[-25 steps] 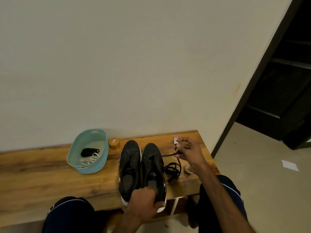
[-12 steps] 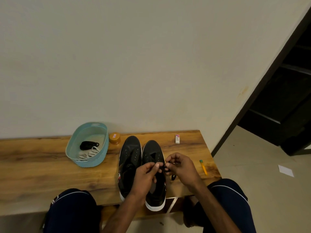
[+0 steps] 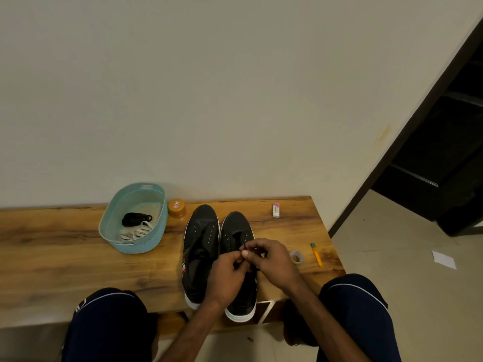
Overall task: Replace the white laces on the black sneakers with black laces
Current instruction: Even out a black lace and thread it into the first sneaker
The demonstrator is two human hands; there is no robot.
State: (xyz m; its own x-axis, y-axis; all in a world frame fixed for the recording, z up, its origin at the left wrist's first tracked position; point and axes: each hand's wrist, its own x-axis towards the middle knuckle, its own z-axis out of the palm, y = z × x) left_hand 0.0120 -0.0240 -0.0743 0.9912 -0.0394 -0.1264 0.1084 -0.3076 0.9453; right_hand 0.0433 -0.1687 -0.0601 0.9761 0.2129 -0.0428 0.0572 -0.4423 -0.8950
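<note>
Change: a second ago the left hand (image 3: 230, 273) steadies the heel of the right sneaker (image 3: 235, 227) while the right hand (image 3: 274, 261) draws the black lace (image 3: 256, 268) out to the side, with slack heaped on the bench (image 3: 65, 257) beside the shoe. Now both hands meet over that sneaker's eyelet rows, and the heap is gone from the bench.

Grip: the fingers of both hands are curled in, thumb against fingertip, pinching the black lace between them. Only a short dark piece shows below the knuckles; which eyelet it enters cannot be told.

Meaning, as a judgement: pulling out slack has given way to threading. This is early work on the first shoe; the second is not yet begun.

Item – sneakers: a black pair with white soles, side by side at mid-bench, toes to the wall and touching along their inner edges. The left sneaker (image 3: 201, 246) is unlaced, its bare eyelets showing as pale dots. Neither shoe carries a white lace.

Item – spare: white laces (image 3: 138, 232) lie in the teal basket (image 3: 156, 190) with a black bundle (image 3: 136, 219), probably the second black lace.

Sundries: orange lid (image 3: 177, 208), eraser (image 3: 276, 210), tape roll (image 3: 296, 256), yellow pen (image 3: 316, 256).
</note>
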